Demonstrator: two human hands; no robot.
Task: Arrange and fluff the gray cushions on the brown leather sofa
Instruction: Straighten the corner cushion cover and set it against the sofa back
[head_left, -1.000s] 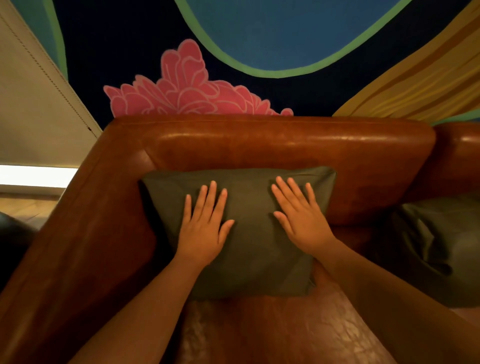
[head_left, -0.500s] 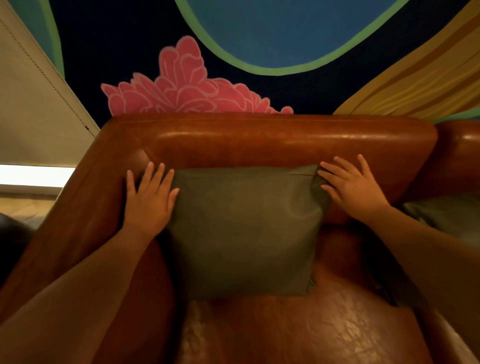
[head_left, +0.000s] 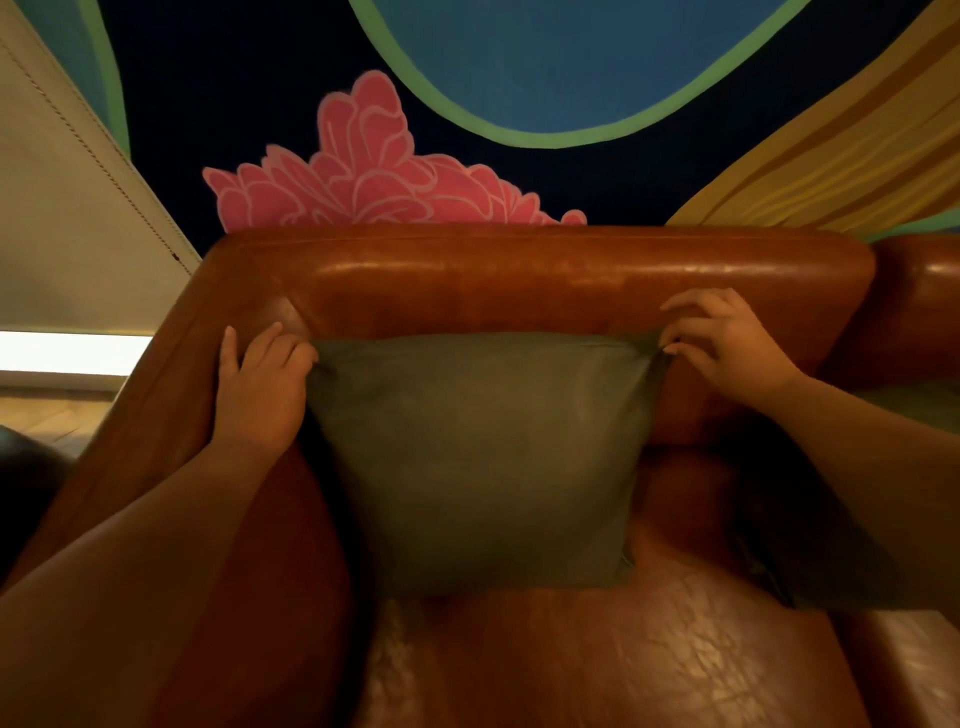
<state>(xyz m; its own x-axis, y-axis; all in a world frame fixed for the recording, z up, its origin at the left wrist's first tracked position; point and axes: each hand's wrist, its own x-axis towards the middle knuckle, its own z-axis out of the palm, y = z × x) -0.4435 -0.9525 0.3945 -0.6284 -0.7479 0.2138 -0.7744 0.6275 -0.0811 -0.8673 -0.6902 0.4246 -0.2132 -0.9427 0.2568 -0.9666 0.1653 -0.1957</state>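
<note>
- The gray cushion (head_left: 483, 457) stands upright on the seat of the brown leather sofa (head_left: 545, 275), leaning against the backrest, in the corner by the left armrest;
- My left hand (head_left: 260, 387) grips its upper left corner, fingers curled round the fabric, wedged between cushion and armrest;
- My right hand (head_left: 727, 345) pinches the upper right corner against the backrest;
- A second gray cushion (head_left: 919, 405) lies to the right, mostly hidden behind my right forearm;
- A painted wall mural with a pink flower (head_left: 374, 176) rises behind the sofa; a pale blind (head_left: 62, 234) hangs at left.
</note>
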